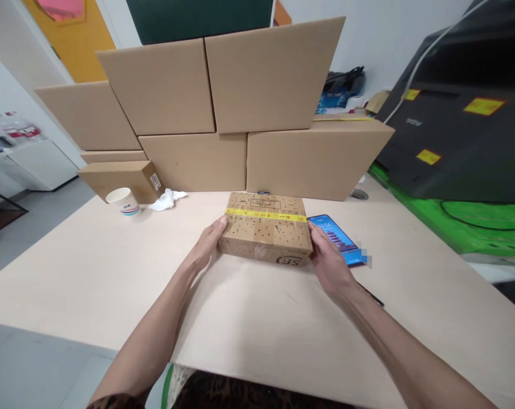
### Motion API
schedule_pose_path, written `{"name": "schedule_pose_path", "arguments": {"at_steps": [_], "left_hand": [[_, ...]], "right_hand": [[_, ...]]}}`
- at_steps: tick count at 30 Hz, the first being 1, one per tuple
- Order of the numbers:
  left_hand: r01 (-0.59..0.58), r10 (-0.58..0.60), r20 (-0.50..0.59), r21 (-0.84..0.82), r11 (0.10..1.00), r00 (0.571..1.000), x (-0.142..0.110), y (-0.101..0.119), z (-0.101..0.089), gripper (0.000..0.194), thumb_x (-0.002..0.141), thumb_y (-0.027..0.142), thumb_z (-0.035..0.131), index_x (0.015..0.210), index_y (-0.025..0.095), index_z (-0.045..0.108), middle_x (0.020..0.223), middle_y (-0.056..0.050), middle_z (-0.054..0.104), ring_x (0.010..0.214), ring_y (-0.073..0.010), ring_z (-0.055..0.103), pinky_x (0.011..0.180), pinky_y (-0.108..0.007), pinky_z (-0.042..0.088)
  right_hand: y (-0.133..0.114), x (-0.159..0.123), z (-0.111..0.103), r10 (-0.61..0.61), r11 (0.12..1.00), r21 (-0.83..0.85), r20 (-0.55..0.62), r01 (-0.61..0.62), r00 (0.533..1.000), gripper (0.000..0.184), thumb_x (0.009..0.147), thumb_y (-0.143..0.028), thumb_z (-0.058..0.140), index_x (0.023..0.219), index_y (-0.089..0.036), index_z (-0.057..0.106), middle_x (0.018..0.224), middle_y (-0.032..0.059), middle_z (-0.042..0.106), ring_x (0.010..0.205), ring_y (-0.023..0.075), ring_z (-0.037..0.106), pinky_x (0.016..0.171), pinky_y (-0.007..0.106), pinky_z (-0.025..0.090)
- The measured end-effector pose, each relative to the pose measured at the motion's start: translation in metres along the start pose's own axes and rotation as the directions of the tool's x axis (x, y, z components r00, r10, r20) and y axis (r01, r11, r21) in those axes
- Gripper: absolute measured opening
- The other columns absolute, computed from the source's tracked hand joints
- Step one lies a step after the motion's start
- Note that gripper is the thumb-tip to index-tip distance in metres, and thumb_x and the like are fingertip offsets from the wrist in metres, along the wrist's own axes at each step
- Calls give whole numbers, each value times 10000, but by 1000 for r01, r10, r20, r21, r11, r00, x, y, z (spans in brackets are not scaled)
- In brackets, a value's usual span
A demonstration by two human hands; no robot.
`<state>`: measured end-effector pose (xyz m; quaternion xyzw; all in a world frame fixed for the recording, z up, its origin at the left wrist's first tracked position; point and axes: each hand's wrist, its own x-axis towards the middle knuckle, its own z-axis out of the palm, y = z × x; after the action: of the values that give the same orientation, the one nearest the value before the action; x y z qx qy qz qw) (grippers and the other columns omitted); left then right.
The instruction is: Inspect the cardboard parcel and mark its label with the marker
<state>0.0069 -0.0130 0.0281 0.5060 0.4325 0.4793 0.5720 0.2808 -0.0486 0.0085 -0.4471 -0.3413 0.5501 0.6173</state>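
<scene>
A small brown cardboard box [264, 230] with dark specks and a strip of yellow tape across its top sits in the middle of the table [112, 272]. Black "SF" lettering marks its near side. My left hand [208, 241] grips its left side, and my right hand [329, 258] presses on the right side; the fingertips of both are partly hidden. Just beyond my right hand lies a phone [341, 241] with its screen lit. Part of a dark, thin pen-like stick [372, 295] shows beside my right wrist.
Large cardboard boxes [193, 162] are stacked along the table's back. At the left stand a paper cup [123, 201], a crumpled white tissue [167, 200] and a flat brown box [116, 179]. Tape-like roll [358, 194] lies at the back right. Black equipment [466, 125] rises on the right.
</scene>
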Motion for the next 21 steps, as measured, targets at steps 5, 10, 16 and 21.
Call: {"name": "schedule_pose_path", "arguments": {"at_steps": [5, 10, 16, 21], "left_hand": [[-95, 104, 111, -79, 992, 988, 0, 5, -4, 656, 768, 371, 815, 1398, 270, 663, 1510, -48, 610, 1463, -363, 461, 1225, -463, 317], [-150, 156, 76, -77, 986, 985, 1, 4, -4, 552, 747, 353, 799, 1285, 260, 714, 1450, -72, 653, 1439, -351, 476, 1166, -466, 353], [-110, 105, -62, -96, 989, 993, -1, 7, -1, 660, 838, 719, 650, 1324, 273, 662, 1471, -95, 623, 1294, -338, 584, 980, -446, 480], [-172, 174, 15, -111, 979, 985, -1, 12, -3, 571, 828, 487, 766, 1339, 245, 680, 1362, -96, 703, 1274, -324, 610, 1036, -430, 457]], "right_hand": [[-10, 2, 0, -122, 985, 124, 25, 118, 992, 405, 830, -652, 675, 1088, -352, 764, 1289, -25, 740, 1317, 272, 596, 998, 408, 541], [-15, 5, -4, -234, 950, 191, -81, 246, 969, 321, 824, -623, 691, 996, -370, 790, 1152, -33, 774, 1172, 236, 658, 968, 383, 550], [-14, -1, -2, -293, 942, 148, -70, 300, 954, 296, 862, -551, 665, 1014, -343, 810, 1114, 0, 780, 1122, 224, 675, 1005, 380, 514], [-11, -4, -1, -324, 935, 136, -58, 329, 944, 311, 850, -531, 669, 1017, -313, 813, 1160, 18, 767, 1125, 233, 667, 1004, 388, 502]]}}
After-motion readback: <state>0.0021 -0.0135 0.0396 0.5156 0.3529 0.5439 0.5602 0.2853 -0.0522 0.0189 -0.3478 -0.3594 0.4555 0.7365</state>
